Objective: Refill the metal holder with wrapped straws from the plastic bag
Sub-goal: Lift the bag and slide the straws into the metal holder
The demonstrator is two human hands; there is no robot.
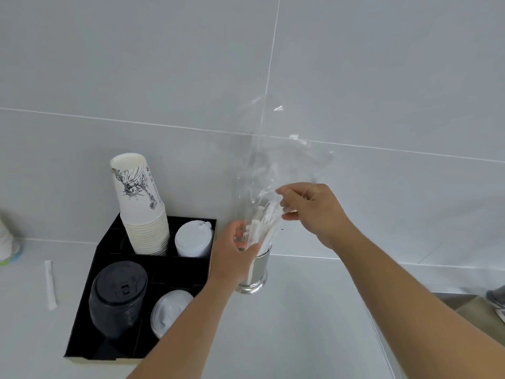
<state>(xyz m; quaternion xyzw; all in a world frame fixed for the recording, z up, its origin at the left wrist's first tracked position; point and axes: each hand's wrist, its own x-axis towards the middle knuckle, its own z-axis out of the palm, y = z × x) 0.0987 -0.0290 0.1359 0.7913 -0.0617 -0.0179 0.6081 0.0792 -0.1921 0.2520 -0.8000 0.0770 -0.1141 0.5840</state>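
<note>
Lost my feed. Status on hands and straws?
Left hand steadies shiny metal holder. Right hand pinches clear plastic bag. White wrapped straws entering holder.

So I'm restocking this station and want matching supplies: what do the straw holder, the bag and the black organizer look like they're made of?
The straw holder looks like polished metal: mirror-bright, reflecting its surroundings. The bag is thin clear plastic film, see-through with crinkled glints. The black organizer is matte black with thin flat dividers; plastic or coated board, I can't tell which.
</note>
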